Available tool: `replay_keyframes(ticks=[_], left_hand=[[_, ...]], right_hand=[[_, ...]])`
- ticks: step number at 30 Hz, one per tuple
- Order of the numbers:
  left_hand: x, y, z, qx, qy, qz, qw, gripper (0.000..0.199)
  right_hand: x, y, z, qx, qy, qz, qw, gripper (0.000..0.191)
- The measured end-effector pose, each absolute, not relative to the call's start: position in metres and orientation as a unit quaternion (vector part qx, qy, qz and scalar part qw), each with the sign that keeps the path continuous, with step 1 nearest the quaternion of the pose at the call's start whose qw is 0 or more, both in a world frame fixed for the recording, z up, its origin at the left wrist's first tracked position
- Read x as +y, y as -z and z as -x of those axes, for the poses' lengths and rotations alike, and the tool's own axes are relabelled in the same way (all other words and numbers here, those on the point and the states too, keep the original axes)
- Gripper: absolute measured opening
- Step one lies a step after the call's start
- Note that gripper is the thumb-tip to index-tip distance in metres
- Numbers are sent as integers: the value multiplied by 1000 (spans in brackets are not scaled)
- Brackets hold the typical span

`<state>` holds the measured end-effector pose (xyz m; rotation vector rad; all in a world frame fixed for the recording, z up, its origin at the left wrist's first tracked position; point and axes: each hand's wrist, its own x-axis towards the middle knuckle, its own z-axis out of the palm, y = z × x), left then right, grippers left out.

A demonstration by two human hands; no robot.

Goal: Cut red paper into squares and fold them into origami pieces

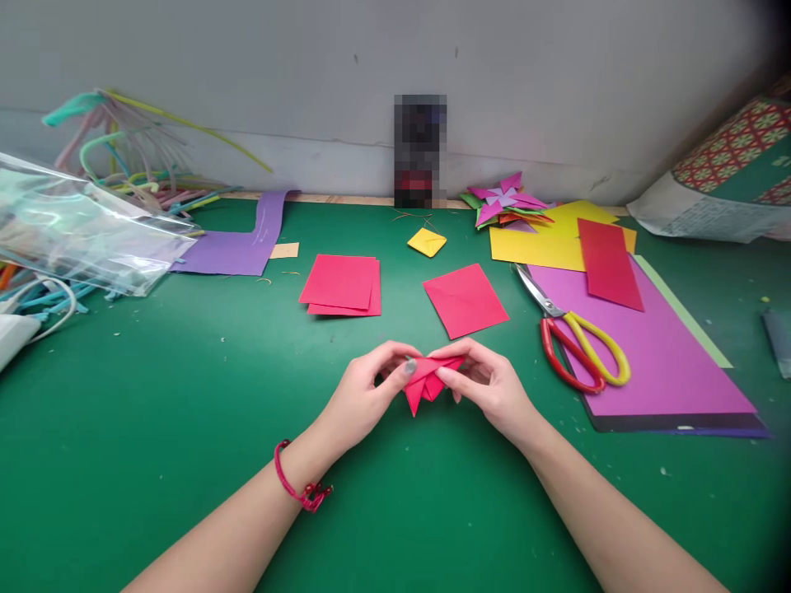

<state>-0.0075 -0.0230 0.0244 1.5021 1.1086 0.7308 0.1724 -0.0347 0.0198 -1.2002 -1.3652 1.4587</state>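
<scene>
A small folded red paper piece [426,380] is held above the green table [395,511], one corner pointing down. My left hand [374,387] pinches its left side, the thumb lying on the front. On the right side, my right hand [485,383] grips it with thumb and fingers, the thumb tip near the middle. Beyond my hands lie two overlapping red squares [339,282] to the left and a creased red square [465,301] to the right. A yellow folded paper [427,241] sits farther back.
Scissors [584,346] with red and yellow handles rest on purple paper [667,354] at the right. Folded paper stars [503,202] and yellow sheets [537,247] are behind. At the left are a clear plastic bag [92,231], pipe cleaners [166,193] and purple paper [222,251].
</scene>
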Motion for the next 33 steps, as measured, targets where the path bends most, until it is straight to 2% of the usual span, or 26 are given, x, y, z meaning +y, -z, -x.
replay_keyframes(ticks=[3,8,16,24,33], left_hand=[[-24,-28,8,459,-265,-663,529,26],[-23,-28,8,470,-262,-660,525,26],[-25,-26,8,484,-281,-659,503,24],[-28,-24,6,466,-253,-689,494,22],[-26,-23,6,476,-287,-658,507,23]], right_hand=[[-35,-20,-171,-554,-563,478,384,19],[-35,-17,-170,-524,-567,489,406,36],[-33,-17,-170,-504,-574,484,427,21],[-33,-13,-168,-504,-537,520,433,23],[-33,-14,-164,-462,-556,523,452,20]])
